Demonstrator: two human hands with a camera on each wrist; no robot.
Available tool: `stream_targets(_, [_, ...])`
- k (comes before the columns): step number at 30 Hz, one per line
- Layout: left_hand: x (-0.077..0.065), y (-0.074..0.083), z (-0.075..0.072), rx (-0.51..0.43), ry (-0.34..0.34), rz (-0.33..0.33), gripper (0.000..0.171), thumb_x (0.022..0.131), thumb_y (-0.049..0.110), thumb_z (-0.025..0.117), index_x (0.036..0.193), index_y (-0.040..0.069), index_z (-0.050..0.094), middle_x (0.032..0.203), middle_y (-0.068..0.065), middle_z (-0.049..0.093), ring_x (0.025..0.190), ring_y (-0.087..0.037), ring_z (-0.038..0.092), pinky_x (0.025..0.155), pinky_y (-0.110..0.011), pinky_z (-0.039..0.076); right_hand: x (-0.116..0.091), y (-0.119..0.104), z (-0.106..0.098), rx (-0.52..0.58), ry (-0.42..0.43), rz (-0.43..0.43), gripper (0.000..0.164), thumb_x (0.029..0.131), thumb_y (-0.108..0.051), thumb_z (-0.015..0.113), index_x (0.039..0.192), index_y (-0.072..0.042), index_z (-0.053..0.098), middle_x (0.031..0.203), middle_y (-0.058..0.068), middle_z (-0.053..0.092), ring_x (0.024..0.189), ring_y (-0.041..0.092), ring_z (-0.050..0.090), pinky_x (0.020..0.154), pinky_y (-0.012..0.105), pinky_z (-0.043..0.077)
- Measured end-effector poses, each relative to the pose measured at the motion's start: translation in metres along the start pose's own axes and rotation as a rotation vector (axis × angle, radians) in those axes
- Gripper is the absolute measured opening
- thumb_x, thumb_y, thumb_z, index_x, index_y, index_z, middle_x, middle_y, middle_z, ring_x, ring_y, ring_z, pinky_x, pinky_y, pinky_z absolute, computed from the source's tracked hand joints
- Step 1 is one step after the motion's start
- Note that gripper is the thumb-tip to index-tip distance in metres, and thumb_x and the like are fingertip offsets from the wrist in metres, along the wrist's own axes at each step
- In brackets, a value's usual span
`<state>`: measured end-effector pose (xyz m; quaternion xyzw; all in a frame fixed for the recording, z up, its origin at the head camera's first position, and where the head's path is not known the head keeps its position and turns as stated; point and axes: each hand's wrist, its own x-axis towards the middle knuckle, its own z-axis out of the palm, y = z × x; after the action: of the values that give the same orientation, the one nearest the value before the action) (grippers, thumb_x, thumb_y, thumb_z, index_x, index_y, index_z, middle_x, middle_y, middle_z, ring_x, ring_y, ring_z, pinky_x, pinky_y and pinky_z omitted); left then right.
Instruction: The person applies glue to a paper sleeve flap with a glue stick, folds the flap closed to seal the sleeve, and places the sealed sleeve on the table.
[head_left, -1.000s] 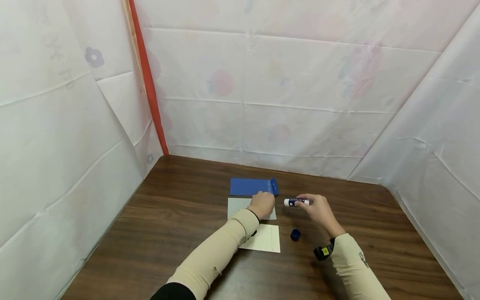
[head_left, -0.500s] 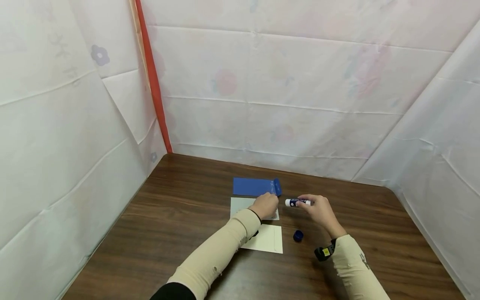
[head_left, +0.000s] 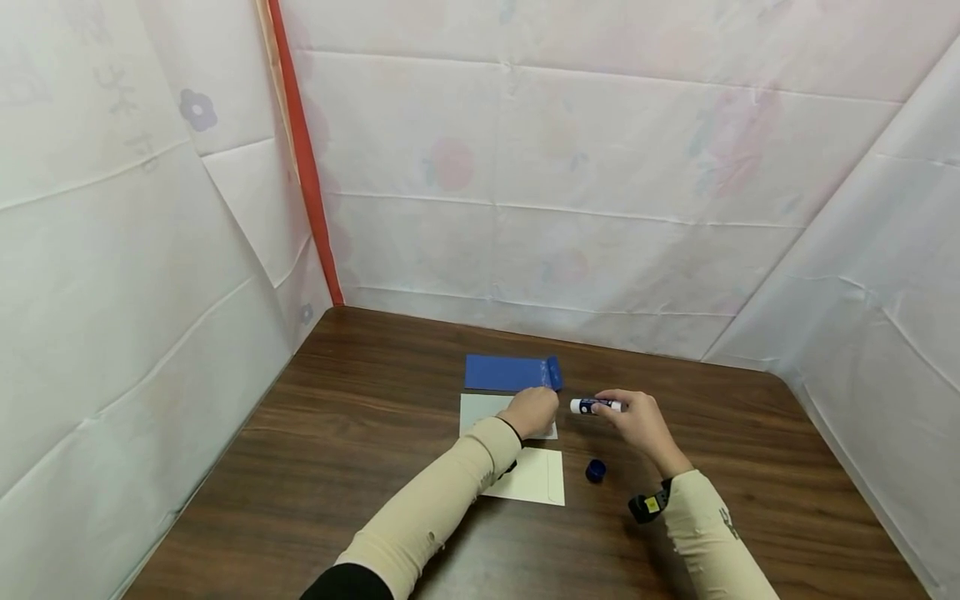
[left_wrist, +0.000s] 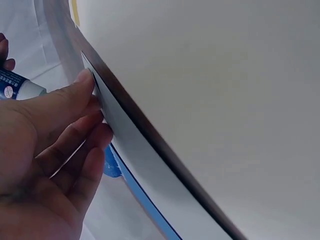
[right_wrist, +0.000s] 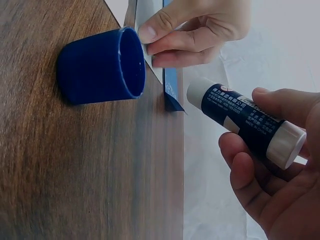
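Blue glue stick (right_wrist: pixel 240 118) pinched in the right grip (head_left: pixel 636 419), grey paper (head_left: pixel 482 408) in the left grip (head_left: pixel 531 412). Wood tabletop (head_left: pixel 360 433) underneath, just white sheeting (head_left: pixel 600 183) beyond.

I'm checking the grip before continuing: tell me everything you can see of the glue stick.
The glue stick is a short cylinder, plastic by its look, dark blue with pale print between white ends. It is uncapped; whether glue protrudes, I cannot tell. The right hand pinches it above the table, its bare end toward the left hand.
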<state>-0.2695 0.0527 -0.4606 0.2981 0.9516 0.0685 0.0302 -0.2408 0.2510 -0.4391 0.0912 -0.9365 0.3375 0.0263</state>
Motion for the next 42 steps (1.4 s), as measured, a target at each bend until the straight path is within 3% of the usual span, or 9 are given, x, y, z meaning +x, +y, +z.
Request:
stream_targets(3, [0.0002,-0.0009,-0.0002,-0.009,-0.005,0.013,0.037,0.091,0.01,0.066,0.059,0.014,0.048,0.061,0.001,0.056,0.055,-0.009,0.043,0.053,-0.022,0.036,0.0007,0.0004,0.0002,0.004,0.002,0.002,0.03,0.091,-0.025,0.069,0.111,-0.003,0.072,0.079,0.016,0.072,0.058,0.017,0.058,0.048,0.025,0.041])
stream_targets(8, [0.001,-0.0019,0.0022,0.002,0.009,0.023,0.03,0.091,0.012,0.067,0.063,0.014,0.056,0.074,0.001,0.061,0.065,-0.01,0.047,0.06,-0.022,0.04,0.0009,0.001,0.0,-0.006,0.001,-0.004,0.031,0.091,-0.027,0.069,0.111,-0.003,0.072,0.078,0.015,0.072,0.055,0.014,0.054,0.047,0.025,0.04])
stream_targets(14, [0.001,-0.0019,0.0048,0.015,-0.006,0.025,0.025,0.09,0.012,0.067,0.067,0.011,0.06,0.075,-0.003,0.064,0.063,-0.011,0.05,0.057,-0.023,0.041,-0.0007,0.0006,0.0,-0.004,0.0,0.0,0.03,0.091,-0.026,0.069,0.111,-0.003,0.072,0.078,0.015,0.072,0.056,0.013,0.055,0.047,0.025,0.04])
stream_targets(19, [0.0015,-0.0022,0.0051,0.067,-0.006,0.014,0.009,0.087,0.019,0.073,0.085,0.011,0.072,0.095,-0.003,0.069,0.088,-0.017,0.064,0.075,-0.026,0.054,-0.0004,-0.0002,-0.0003,-0.003,-0.001,0.012,0.03,0.091,-0.026,0.069,0.11,-0.003,0.072,0.081,0.016,0.072,0.056,0.014,0.055,0.048,0.024,0.04])
stream_targets(25, [-0.0014,-0.002,0.0014,0.075,-0.036,0.01,0.009,0.09,0.019,0.07,0.085,0.012,0.072,0.106,-0.003,0.069,0.1,-0.018,0.063,0.086,-0.027,0.053,-0.0003,-0.0001,0.0,-0.008,0.003,0.014,0.03,0.091,-0.026,0.07,0.11,-0.003,0.073,0.083,0.013,0.072,0.057,0.011,0.052,0.049,0.024,0.04])
stream_targets(29, [-0.0033,-0.0004,0.001,0.079,-0.035,0.009,0.009,0.09,0.019,0.069,0.083,0.013,0.071,0.105,-0.003,0.068,0.098,-0.018,0.063,0.088,-0.028,0.053,-0.0007,0.0022,0.0019,-0.005,0.007,0.019,0.029,0.09,-0.026,0.07,0.109,-0.004,0.073,0.084,0.011,0.073,0.057,0.01,0.053,0.05,0.024,0.042])
stream_targets(37, [-0.0021,0.0024,0.0049,0.033,0.063,-0.051,0.013,0.091,0.012,0.067,0.078,0.012,0.07,0.081,-0.001,0.07,0.078,-0.017,0.068,0.087,-0.034,0.056,-0.002,0.0006,0.0039,-0.007,0.008,0.017,0.029,0.089,-0.027,0.071,0.108,-0.005,0.074,0.084,0.012,0.072,0.056,0.01,0.048,0.049,0.024,0.039])
stream_targets(42, [0.0015,0.0017,0.006,0.029,0.019,-0.064,0.013,0.087,0.025,0.074,0.087,0.012,0.071,0.097,-0.003,0.07,0.087,-0.018,0.067,0.08,-0.032,0.057,-0.0024,-0.0005,0.0035,-0.003,0.006,0.033,0.028,0.09,-0.026,0.07,0.108,-0.005,0.073,0.085,0.012,0.072,0.056,0.011,0.048,0.049,0.024,0.039])
